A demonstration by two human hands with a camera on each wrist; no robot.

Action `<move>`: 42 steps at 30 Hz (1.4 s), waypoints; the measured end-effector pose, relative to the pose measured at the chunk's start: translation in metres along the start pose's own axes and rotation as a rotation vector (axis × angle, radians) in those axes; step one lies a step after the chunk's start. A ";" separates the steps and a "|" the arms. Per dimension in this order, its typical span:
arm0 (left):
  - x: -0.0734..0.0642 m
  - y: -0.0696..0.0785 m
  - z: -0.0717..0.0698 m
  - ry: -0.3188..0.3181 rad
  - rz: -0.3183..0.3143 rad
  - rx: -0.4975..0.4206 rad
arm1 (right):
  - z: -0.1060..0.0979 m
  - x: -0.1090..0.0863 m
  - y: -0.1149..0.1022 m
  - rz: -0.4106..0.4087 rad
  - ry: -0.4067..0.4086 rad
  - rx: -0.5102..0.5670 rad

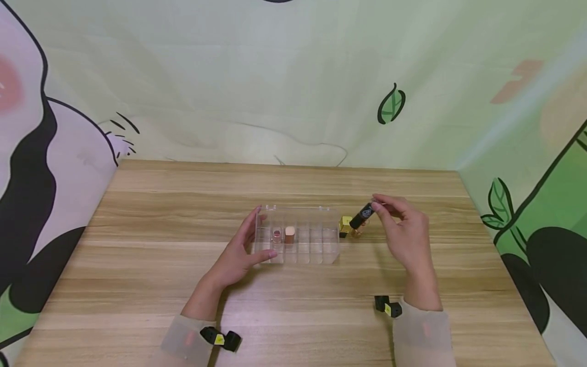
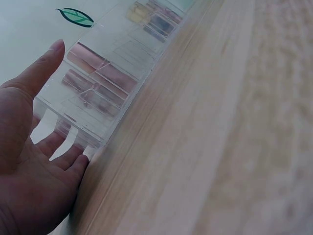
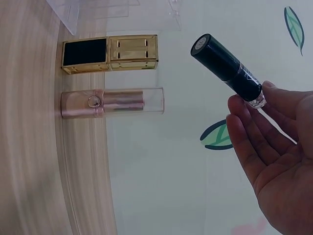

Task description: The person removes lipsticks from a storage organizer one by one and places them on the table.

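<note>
We saw the right hand raised over the worktop, its thumb and fingertips pinching the clear end of a black lipstick tube. The tube slanted down and leftward from those fingers, its black end lowest, with pale print along its side.

Beyond that black end, left of and lower than the pinching fingers, we found two more tubes upright on the worktop: a gold lipstick tube with a black base, and just beside it — apart, with a narrow gap — a pink lipstick tube with a clear top.

The left hand gripped the left end of a clear compartment organizer; we saw its thumb along the near side and its other fingers, slightly spread, round the end. The organizer rested on the worktop, reaching rightward from those fingers toward the gold tube. Near the left fingers, we noticed a small clear-and-pink tube and, one compartment farther right, a rose-brown tube — both inside the organizer.
</note>
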State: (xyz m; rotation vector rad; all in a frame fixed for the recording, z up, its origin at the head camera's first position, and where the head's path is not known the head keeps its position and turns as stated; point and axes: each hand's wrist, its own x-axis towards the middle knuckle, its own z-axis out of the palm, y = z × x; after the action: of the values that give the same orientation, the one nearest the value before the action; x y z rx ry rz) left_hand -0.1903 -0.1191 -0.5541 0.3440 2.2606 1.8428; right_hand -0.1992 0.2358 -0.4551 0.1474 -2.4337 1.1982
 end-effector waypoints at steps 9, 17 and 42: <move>0.000 0.000 0.000 0.001 0.006 0.007 | -0.002 0.001 0.002 -0.004 0.016 0.013; 0.000 -0.001 0.000 0.001 -0.003 0.000 | -0.005 0.001 0.006 -0.005 0.031 0.008; 0.001 -0.003 0.000 -0.004 0.014 -0.016 | -0.014 0.002 0.016 0.011 0.070 -0.014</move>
State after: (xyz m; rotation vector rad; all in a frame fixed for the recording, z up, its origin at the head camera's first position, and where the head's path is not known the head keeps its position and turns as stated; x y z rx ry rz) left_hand -0.1915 -0.1196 -0.5570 0.3607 2.2458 1.8638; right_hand -0.2006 0.2569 -0.4587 0.0867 -2.3847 1.1716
